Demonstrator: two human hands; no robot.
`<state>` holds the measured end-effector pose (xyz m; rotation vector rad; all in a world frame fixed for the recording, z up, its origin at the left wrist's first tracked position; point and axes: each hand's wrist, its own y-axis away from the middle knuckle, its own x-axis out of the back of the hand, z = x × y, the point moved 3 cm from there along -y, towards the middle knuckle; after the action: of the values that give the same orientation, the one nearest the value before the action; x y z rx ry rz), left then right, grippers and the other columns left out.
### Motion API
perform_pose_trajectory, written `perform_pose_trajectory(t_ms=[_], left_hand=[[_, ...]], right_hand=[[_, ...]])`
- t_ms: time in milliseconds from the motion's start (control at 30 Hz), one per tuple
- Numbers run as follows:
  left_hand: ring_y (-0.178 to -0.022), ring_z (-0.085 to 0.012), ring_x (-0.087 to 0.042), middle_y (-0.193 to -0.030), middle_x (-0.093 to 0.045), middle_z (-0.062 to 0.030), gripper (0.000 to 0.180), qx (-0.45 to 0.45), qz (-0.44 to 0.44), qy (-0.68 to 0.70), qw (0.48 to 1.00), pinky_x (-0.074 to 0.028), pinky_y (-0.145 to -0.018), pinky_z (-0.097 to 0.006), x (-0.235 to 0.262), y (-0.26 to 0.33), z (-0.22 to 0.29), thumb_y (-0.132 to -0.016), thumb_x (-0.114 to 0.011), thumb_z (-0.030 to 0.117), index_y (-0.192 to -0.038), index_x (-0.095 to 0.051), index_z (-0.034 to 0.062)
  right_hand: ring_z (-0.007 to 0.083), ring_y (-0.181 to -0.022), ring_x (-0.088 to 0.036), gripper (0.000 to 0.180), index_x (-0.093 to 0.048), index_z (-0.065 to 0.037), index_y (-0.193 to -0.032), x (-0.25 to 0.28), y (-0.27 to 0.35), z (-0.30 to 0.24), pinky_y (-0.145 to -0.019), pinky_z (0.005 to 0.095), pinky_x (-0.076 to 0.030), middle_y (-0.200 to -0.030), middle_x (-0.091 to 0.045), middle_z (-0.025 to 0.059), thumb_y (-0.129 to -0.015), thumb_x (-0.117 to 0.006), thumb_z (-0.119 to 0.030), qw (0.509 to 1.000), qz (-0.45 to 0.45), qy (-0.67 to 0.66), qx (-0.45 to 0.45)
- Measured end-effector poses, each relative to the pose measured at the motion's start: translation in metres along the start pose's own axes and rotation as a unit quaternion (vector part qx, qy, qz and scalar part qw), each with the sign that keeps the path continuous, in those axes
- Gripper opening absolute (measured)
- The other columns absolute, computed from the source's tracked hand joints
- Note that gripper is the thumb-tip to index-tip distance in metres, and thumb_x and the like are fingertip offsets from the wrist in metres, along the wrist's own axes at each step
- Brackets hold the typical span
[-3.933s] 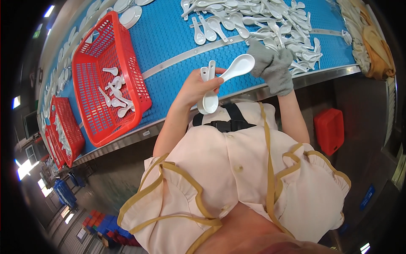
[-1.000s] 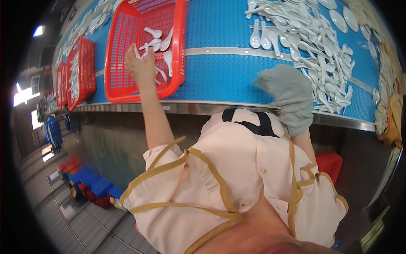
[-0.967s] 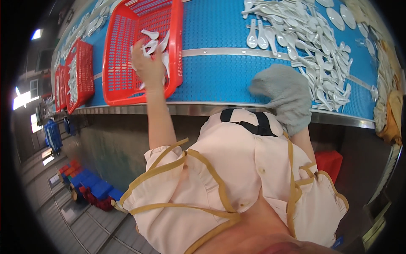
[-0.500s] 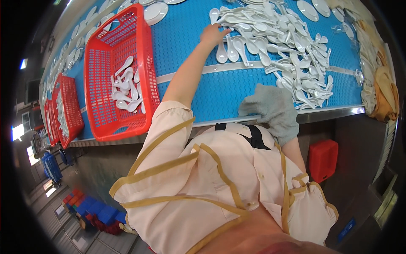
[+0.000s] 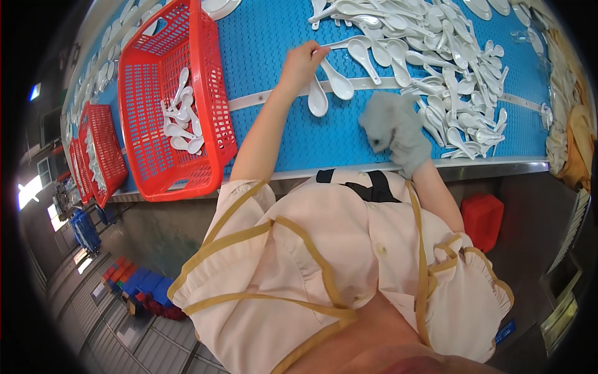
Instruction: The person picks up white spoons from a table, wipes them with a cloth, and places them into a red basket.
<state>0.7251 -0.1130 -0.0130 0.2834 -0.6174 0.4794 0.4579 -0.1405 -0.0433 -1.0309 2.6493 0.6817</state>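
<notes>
Red basket (image 5: 212, 93) on the blue belt (image 5: 274, 37) has a small heap of white spoons (image 5: 180, 118) in it. More red baskets (image 5: 99, 149) further left, contents too small to make out. Bare left hand (image 5: 303, 60) pinches a spoon handle (image 5: 339, 43) at the loose spoon pile (image 5: 436, 56). Gloved right hand (image 5: 393, 128) rests flat and open on the belt, just beside the pile.

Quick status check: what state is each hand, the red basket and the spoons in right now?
Left hand: bare, fingers pinching a white spoon's handle on the blue belt.
Right hand: grey-gloved, resting flat on the belt, holding nothing.
Red basket: upright, partly filled with white spoons.
Spoon pile: loose, scattered on the belt.
</notes>
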Motion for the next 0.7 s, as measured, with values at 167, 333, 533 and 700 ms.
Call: perform_pose_trajectory(t_ms=[167,333,533,700], left_hand=[[-0.055,-0.0151,-0.049,-0.061,-0.054,-0.0079,0.025,-0.084,0.008,-0.026,0.996,-0.039,-0.051,-0.03,-0.003,0.064,0.055,-0.083,-0.061,0.027,-0.079,-0.058,0.0018],[-0.054,-0.0141,-0.048,-0.064,-0.057,-0.0081,0.022,-0.093,0.119,0.019,0.988,-0.039,-0.051,-0.026,0.021,0.08,0.059,-0.082,-0.063,0.024,-0.081,-0.059,0.0023],[-0.054,-0.0097,-0.041,-0.059,-0.049,-0.0042,0.025,-0.079,0.286,0.047,0.954,-0.036,-0.05,-0.025,0.044,0.092,0.037,-0.085,-0.06,0.023,-0.077,-0.055,-0.0003],[-0.054,-0.0085,-0.039,-0.058,-0.047,-0.0014,0.025,-0.103,0.331,0.057,0.936,-0.035,-0.049,-0.024,0.035,0.102,0.055,-0.087,-0.058,0.024,-0.076,-0.053,0.0012]], right_hand=[[0.0275,-0.073,-0.057,0.027,-0.051,-0.014,-0.109,-0.092,-0.021,-0.084,-0.057,0.0375,-0.045,-0.092,-0.06,0.0082,-0.083,-0.049,-0.023,0.656,-0.179,0.726,0.104],[0.0245,-0.072,-0.058,0.028,-0.051,-0.015,-0.108,-0.086,-0.017,-0.052,-0.059,0.039,-0.044,-0.09,-0.06,0.0105,-0.086,-0.043,-0.031,0.646,-0.045,0.673,0.358],[0.0245,-0.069,-0.058,0.033,-0.051,-0.009,-0.107,-0.077,-0.007,-0.044,-0.06,0.0404,-0.044,-0.085,-0.058,0.0169,-0.081,-0.05,-0.029,0.922,-0.071,0.266,-0.274],[0.0256,-0.069,-0.058,0.023,-0.054,-0.006,-0.094,-0.115,-0.013,-0.022,-0.058,0.0374,-0.045,-0.072,-0.059,0.016,-0.078,-0.056,-0.022,0.652,-0.112,0.641,0.39]])
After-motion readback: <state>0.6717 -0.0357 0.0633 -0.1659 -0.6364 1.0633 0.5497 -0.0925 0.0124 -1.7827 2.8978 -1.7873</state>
